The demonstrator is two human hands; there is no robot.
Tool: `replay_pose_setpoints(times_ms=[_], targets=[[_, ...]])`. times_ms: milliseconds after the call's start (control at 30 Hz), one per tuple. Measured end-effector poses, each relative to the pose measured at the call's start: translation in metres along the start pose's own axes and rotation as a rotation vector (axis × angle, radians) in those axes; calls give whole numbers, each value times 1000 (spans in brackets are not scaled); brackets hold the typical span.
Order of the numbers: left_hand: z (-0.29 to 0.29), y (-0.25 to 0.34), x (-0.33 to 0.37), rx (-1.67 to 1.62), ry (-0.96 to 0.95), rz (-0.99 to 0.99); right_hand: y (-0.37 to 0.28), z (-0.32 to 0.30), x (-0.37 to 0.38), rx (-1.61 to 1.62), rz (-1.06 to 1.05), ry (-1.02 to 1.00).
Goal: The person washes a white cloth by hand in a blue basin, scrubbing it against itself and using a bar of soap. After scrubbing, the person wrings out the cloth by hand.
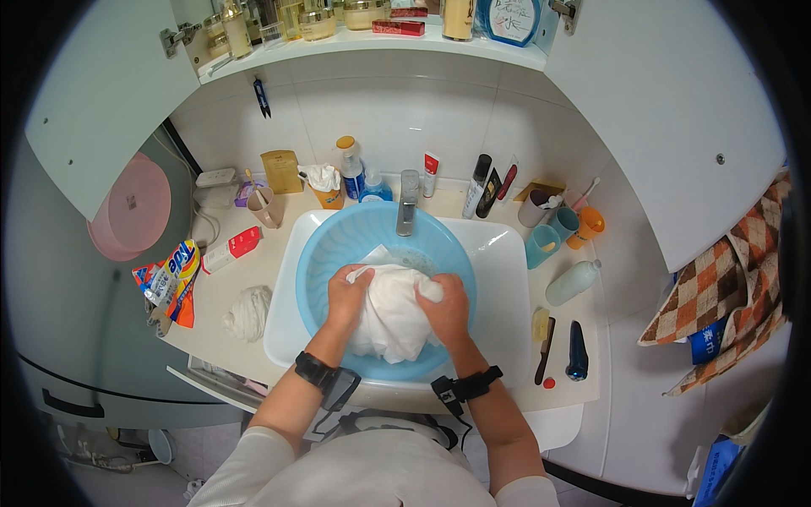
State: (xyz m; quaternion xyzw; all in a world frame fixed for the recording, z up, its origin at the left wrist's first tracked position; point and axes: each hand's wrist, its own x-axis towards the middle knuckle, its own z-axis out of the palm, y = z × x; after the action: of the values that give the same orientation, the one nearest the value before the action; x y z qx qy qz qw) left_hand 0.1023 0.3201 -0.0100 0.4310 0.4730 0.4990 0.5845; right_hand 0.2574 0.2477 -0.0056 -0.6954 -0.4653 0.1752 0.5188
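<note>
A light blue plastic basin (314,253) sits in the white sink (503,296), with some sudsy water showing at its far side. Over the basin I hold up a white cloth (393,313), bunched and hanging down into it; whether it is a garment I cannot tell. My left hand (345,296) is closed on the cloth's left edge. On the right edge, my right hand (448,306) grips a gathered fold. The metal faucet (407,203) stands just beyond the cloth, its spout above the basin's far part.
Left of the sink lie a white bundled cloth (247,313), a red-and-white tube (232,249) and a detergent bag (173,283). Cups (542,243), a clear bottle (573,283), a comb (545,351) and a dark blue shaver (577,351) occupy the right. Cabinet doors (676,127) hang open overhead.
</note>
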Motion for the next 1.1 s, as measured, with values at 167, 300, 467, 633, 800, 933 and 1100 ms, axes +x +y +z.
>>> replay_pose_setpoints(times_ms=[167,300,467,633,800,933,1100], targets=[[2,-24,14,150,44,76,-45,12,-25,-86,-462,-165],[38,0,-15,-136,-73,-171,-29,38,-13,-20,-407,-64],[47,-6,-19,-73,-79,-145,-2,46,-9,206,-157,57],[44,-6,-21,-255,-58,-370,-10,41,-13,98,-301,-21],[38,-9,-23,-166,-119,-400,-21,34,-17,132,-244,29],[40,-4,-23,-327,-108,-566,-4,44,-15,98,-405,-100],[40,-6,-9,-68,-91,-428,-17,43,-16,87,-236,-58]])
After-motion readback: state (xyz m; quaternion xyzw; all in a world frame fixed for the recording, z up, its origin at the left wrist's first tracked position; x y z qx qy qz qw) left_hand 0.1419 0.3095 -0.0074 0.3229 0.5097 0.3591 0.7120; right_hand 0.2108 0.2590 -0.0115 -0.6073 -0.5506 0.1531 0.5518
